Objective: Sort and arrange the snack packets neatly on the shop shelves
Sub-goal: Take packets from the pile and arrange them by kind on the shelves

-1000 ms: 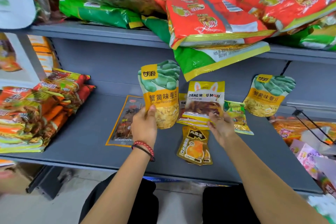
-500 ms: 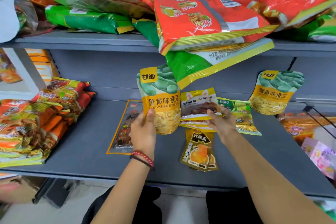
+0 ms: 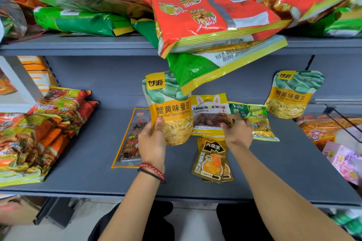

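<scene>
On the grey shelf (image 3: 88, 162), my left hand (image 3: 151, 141) grips the bean pouch (image 3: 169, 109) by its lower edge. I hold it upright, long axis vertical and label facing me, to stand it like the matching pouch (image 3: 291, 94) leaning on the back wall (image 3: 98, 76). My right hand (image 3: 238, 133) pinches the yellow packet (image 3: 210, 113) beside it, probably clearing room.

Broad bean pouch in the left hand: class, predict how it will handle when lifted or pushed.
The broad bean pouch stands upright though the left hand grips only its lower part, so it is probably fairly stiff and light. Its twin seems to lean on the back wall, so it may tip if pushed.
</scene>
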